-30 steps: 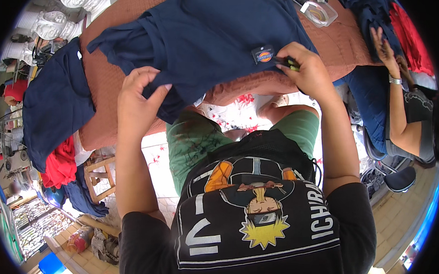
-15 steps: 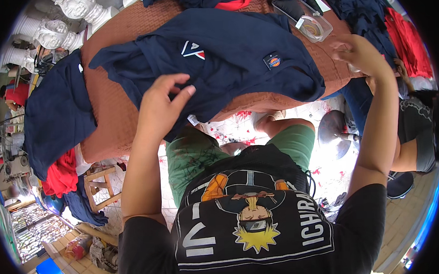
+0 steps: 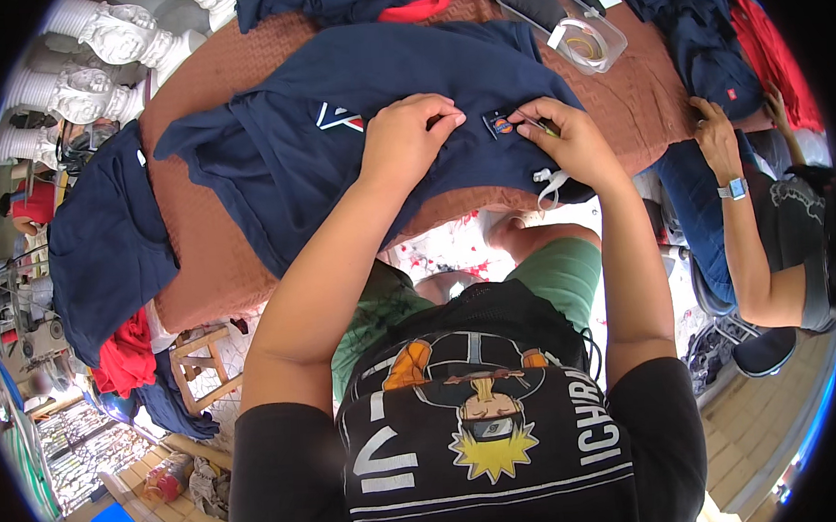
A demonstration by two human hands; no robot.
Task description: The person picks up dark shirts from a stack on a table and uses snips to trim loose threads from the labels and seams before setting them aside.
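A navy blue garment (image 3: 283, 164) lies spread over the table before me, with a white and red printed mark (image 3: 339, 118) and a small square neck label (image 3: 499, 125). My left hand (image 3: 411, 138) rests over the garment between the mark and the label, thumb and forefinger pinched; whatever is between them is too small to make out. Just right of the label, my right hand (image 3: 571, 142) is closed on a small, slim tool with a yellow-green part (image 3: 549, 132). White cord or tape (image 3: 550, 186) hangs below that hand at the garment's near edge.
The table has a brown cloth (image 3: 206, 224). A clear plastic tray (image 3: 605, 52) sits at the back right. Another navy garment (image 3: 109, 242) drapes over the left edge, and dark clothes (image 3: 683, 35) pile at the right. A co-worker's hand (image 3: 716, 141) rests nearby at right.
My right hand has come from beside the tray to the neck label and now holds a small tool. The left hand has moved right and its fingers have pinched together.
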